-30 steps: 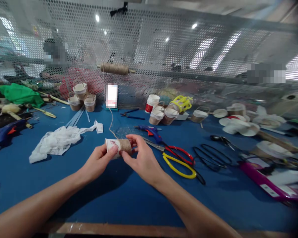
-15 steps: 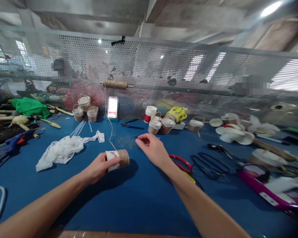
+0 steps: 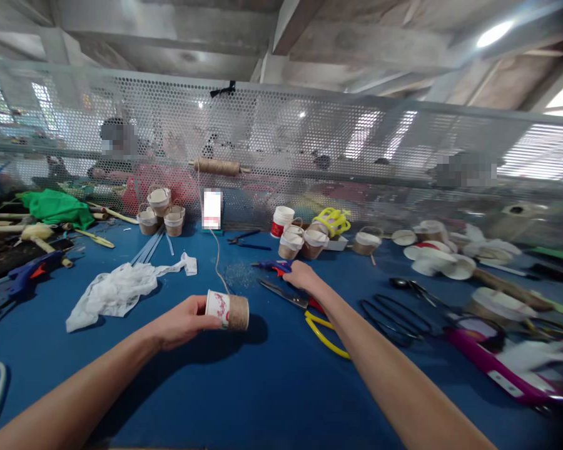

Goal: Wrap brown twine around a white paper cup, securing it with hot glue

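Observation:
My left hand is closed around a white paper cup with a red floral print, held on its side above the table. Brown twine is wound round one end of the cup. From there a loose strand runs up to a twine spool on the mesh panel. My right hand is closed on the rear of a blue hot glue gun, its nozzle pointing left; the fingertips are partly hidden. Just below lie scissors with red and yellow handles, partly under my right forearm.
A crumpled white cloth lies on the blue table at left. Small twine-wrapped buckets stand at the back, and pliers lie nearby. Black cable and a purple tool are at right. A perforated panel closes the back.
My right hand has moved right and slightly down onto the glue gun and closed on it, uncovering the scissors. My left hand has shifted the cup slightly right and down.

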Available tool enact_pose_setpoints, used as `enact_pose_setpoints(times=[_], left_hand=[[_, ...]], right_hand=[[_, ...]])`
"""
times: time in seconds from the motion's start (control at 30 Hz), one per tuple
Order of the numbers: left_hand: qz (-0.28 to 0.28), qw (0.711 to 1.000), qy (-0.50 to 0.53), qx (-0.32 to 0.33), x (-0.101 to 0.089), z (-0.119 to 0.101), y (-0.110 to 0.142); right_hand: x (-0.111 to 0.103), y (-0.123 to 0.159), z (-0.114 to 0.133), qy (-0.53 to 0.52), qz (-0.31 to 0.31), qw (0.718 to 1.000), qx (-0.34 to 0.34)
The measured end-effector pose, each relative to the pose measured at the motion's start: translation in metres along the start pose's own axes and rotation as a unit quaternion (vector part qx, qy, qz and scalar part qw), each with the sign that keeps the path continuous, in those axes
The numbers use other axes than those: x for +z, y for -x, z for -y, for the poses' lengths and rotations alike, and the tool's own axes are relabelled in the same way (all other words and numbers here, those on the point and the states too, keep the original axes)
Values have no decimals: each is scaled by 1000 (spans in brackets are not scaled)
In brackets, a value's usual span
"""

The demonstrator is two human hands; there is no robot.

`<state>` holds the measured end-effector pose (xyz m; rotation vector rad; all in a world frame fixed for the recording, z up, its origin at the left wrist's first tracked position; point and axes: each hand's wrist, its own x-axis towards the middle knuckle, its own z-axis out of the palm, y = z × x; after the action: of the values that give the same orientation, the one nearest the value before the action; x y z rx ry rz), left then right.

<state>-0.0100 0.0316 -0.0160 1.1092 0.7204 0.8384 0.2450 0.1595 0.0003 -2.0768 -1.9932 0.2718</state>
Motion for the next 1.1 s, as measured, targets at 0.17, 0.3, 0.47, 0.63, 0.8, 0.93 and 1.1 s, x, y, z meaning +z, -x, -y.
enact_pose_setpoints(times=[0.17,0.3,0.47,0.63,0.8,0.93,1.1], left_hand=[[31,999,-35,25,-4,-3,2],[9,988,-150,49,-4,-8,3],[1,972,-233,37,-1,-18,-4],[-2,986,-165,18,0,-19,-17],[-74,992,-102,3,0,0,-16],[-93,986,-133,30,0,5,-7],[-50,964,-239,101,5,-9,4]], right_hand=[[-22,31,11,-166,14,986,-7],[-40,77,26,-295,65,951,-70],[-51,114,38,-418,110,893,-128],[-39,116,40,-457,137,870,-124],[-35,117,36,-410,137,895,-111],[-37,121,32,-356,130,918,-113],[-31,127,31,-383,117,911,-95]])
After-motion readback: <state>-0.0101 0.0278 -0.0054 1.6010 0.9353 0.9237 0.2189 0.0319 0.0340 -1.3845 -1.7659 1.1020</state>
